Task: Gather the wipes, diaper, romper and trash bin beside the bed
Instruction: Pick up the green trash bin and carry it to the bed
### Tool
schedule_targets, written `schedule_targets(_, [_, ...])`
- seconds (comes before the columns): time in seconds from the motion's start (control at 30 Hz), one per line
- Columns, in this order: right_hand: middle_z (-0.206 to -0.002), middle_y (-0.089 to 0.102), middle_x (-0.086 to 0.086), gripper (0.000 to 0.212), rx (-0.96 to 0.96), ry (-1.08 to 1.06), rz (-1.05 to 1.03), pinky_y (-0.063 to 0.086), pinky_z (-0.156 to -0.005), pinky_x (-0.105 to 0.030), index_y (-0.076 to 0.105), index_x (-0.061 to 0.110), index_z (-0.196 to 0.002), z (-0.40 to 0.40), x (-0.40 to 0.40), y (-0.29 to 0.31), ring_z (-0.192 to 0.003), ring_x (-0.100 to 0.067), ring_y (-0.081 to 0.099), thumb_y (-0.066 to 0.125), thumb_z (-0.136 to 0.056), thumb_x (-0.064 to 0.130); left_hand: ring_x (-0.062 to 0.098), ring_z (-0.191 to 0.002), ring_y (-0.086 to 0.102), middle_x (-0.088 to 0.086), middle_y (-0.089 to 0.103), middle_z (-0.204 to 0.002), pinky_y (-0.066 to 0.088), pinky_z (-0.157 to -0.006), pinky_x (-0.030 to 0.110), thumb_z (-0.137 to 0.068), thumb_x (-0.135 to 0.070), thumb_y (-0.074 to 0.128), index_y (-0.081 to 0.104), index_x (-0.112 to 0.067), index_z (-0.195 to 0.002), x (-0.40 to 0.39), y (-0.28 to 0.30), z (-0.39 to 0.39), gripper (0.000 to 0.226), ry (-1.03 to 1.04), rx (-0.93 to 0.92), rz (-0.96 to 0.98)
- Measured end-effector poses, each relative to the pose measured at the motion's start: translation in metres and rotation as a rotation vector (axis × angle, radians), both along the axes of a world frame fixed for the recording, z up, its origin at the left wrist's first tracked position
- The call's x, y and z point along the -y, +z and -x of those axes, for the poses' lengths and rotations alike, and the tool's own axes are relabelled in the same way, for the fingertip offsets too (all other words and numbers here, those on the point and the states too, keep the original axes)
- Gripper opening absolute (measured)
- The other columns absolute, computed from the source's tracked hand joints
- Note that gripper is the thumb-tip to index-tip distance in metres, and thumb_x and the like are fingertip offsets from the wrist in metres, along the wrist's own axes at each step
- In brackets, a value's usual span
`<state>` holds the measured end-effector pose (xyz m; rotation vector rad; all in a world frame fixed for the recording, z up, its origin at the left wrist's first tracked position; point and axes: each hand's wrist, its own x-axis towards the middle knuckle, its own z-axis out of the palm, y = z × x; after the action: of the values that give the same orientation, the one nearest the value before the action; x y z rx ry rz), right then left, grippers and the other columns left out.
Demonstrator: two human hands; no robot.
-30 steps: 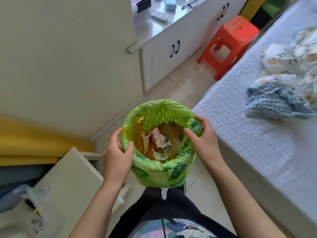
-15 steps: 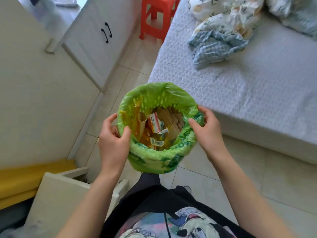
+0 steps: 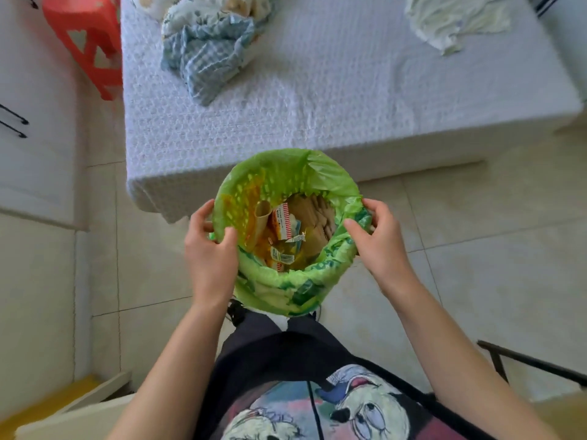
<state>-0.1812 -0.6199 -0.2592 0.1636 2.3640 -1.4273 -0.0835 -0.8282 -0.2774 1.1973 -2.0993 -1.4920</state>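
Observation:
I hold the trash bin [image 3: 279,173], lined with a green plastic bag and part full of wrappers and cardboard, above the tiled floor at the foot of the bed [image 3: 333,100]. My left hand [image 3: 211,252] grips its left rim and my right hand [image 3: 379,241] grips its right rim. On the bed lies a crumpled blue checked and floral cloth [image 3: 206,42] at the far left and a pale greenish garment [image 3: 451,20] at the far right. No wipes or diaper can be made out.
A red plastic stool [image 3: 89,42] stands left of the bed. White cabinets with black handles [image 3: 19,122] line the left side. A white and yellow piece of furniture [image 3: 63,404] is at the lower left, a dark metal frame [image 3: 524,363] at the lower right.
I have turned right with the bin in both hands; the bed now lies straight ahead and the bin is close to its foot edge. Both grips are unchanged.

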Motion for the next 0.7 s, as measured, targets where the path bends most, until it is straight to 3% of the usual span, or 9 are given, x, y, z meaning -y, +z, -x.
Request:
schedule_targets(0.1, [-0.114, 0.060, -0.001, 0.041, -0.003, -0.164, 0.007, 0.058, -0.080, -0.036, 0.049, 0.020, -0.128, 0.006, -0.061, 0.001, -0.095, -0.012, 0.064, 0.063, -0.090, 0.018, 0.015, -0.075, 0.061, -0.007, 0.059, -0.093, 0.052, -0.059, 0.031, -0.082, -0.015, 0.058, 0.055, -0.039, -0.121, -0.051, -0.004, 0.034, 0.046, -0.118, -0.028, -0.029])
schedule_targets(0.33, [-0.113, 0.060, 0.003, 0.041, -0.045, -0.547, 0.046, 0.053, -0.077, -0.022, 0.051, 0.019, -0.129, 0.010, -0.167, 0.002, -0.093, 0.002, 0.060, 0.062, -0.090, 0.013, -0.003, -0.067, 0.053, -0.012, 0.050, -0.089, 0.046, -0.058, 0.014, -0.085, -0.015, 0.059, 0.046, -0.029, -0.133, -0.152, -0.008, 0.110, 0.052, -0.399, -0.013, -0.004])
schedule_targets(0.4, [-0.116, 0.059, 0.002, 0.042, -0.043, -0.634, 0.050, 0.053, -0.084, -0.025, 0.051, 0.018, -0.131, 0.015, -0.189, 0.001, -0.097, -0.002, 0.059, 0.062, -0.090, 0.013, -0.002, -0.065, 0.053, -0.012, 0.052, -0.092, 0.050, -0.059, 0.021, -0.085, -0.016, 0.058, 0.046, -0.029, -0.134, -0.175, -0.009, 0.132, 0.052, -0.495, 0.011, -0.032])
schedule_targets(0.5, [-0.121, 0.059, -0.002, 0.044, -0.050, -0.775, 0.058, 0.053, -0.090, -0.031, 0.053, 0.014, -0.132, 0.029, -0.221, -0.001, -0.102, -0.008, 0.058, 0.063, -0.090, 0.011, 0.013, -0.069, 0.059, -0.008, 0.055, -0.095, 0.056, -0.065, 0.041, -0.083, -0.012, 0.057, 0.046, -0.028, -0.135, -0.210, -0.009, 0.172, 0.055, -0.644, 0.051, -0.081])
schedule_targets(0.6, [-0.121, 0.060, -0.005, 0.044, -0.041, -0.903, 0.084, 0.055, -0.084, -0.030, 0.054, 0.014, -0.132, 0.049, -0.251, -0.002, -0.097, -0.006, 0.060, 0.064, -0.089, 0.011, 0.017, -0.073, 0.062, -0.002, 0.056, -0.097, 0.059, -0.070, 0.046, -0.080, -0.008, 0.057, 0.046, -0.026, -0.138, -0.244, -0.009, 0.218, 0.061, -0.766, 0.079, -0.090])
schedule_targets(0.7, [-0.113, 0.060, 0.001, 0.043, -0.026, -1.019, 0.107, 0.057, -0.087, -0.042, 0.054, 0.018, -0.130, 0.072, -0.278, -0.004, -0.102, -0.016, 0.063, 0.064, -0.089, 0.012, 0.014, -0.080, 0.066, 0.001, 0.061, -0.103, 0.059, -0.073, 0.045, -0.079, -0.008, 0.056, 0.050, -0.025, -0.137, -0.277, -0.009, 0.266, 0.060, -0.901, 0.103, -0.083])
